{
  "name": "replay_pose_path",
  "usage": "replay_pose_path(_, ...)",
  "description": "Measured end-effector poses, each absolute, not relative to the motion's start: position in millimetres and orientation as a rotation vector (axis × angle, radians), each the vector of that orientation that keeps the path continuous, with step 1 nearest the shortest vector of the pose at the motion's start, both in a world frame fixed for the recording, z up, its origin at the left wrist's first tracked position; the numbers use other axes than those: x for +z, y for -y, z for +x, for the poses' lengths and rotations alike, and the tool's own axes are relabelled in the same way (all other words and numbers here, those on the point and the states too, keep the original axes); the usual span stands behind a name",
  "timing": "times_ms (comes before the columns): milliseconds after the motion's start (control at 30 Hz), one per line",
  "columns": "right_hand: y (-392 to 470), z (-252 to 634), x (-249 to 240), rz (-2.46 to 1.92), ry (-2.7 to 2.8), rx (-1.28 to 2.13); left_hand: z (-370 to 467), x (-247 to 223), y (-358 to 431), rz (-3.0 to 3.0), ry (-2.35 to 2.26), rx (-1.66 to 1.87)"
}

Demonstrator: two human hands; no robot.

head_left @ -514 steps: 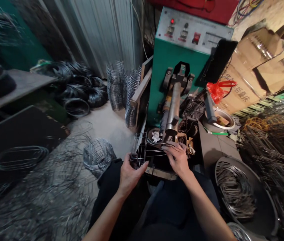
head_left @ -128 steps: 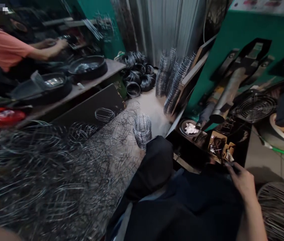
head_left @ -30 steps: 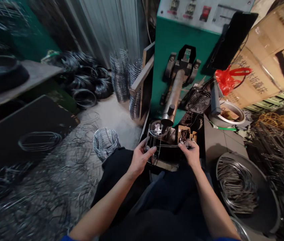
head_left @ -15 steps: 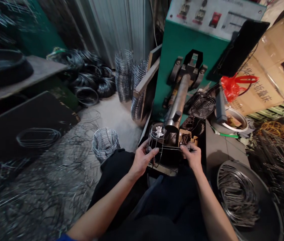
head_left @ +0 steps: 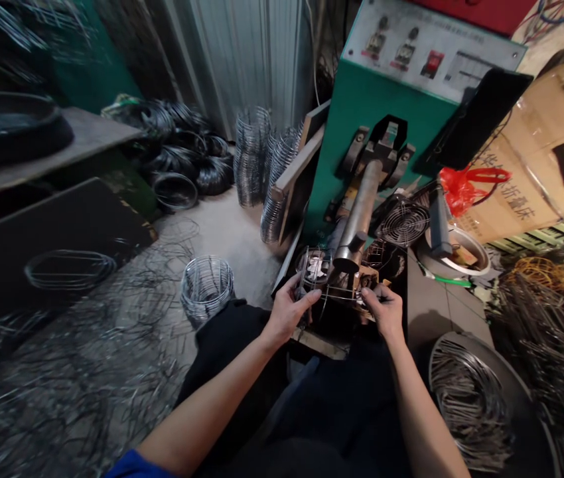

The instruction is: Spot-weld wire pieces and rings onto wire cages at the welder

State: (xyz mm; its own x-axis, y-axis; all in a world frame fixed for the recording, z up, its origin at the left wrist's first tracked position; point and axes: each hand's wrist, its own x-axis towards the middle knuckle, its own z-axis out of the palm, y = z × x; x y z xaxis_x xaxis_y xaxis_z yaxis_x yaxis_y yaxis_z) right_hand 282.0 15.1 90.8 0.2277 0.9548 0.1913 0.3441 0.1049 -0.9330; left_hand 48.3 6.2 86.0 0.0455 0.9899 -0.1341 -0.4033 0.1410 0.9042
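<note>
A thin wire frame (head_left: 338, 292) stretches between my two hands, just below the metal cylinder (head_left: 361, 216) that juts out of the green machine (head_left: 356, 99). My left hand (head_left: 289, 311) grips the frame's left side, the thumb lying along it. At the other end, my right hand (head_left: 384, 309) pinches the frame between thumb and fingers. The frame's far part is hard to tell from the clutter in the dark tray behind it. That tray holds a white object (head_left: 316, 267) and a small cardboard box.
A stack of wire rings (head_left: 207, 285) stands on the floor at left, with loose wire around it. Taller ring stacks (head_left: 252, 156) lean near a wooden board (head_left: 299, 162). At right are a basin (head_left: 525, 425) of wire pieces, a white bucket (head_left: 484, 259) and a large carton (head_left: 551, 153).
The view has tilted, so the machine sits slightly lower and its red top shows. Both hands still hold the wire frame, which has shifted a little relative to the cylinder.
</note>
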Motion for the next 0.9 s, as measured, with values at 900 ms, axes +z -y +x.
replay_pose_path(900,84.3,443.6,36.5,-2.497,1.098,0.32,62.0,109.2,-15.4,0.728,-1.288,1.231)
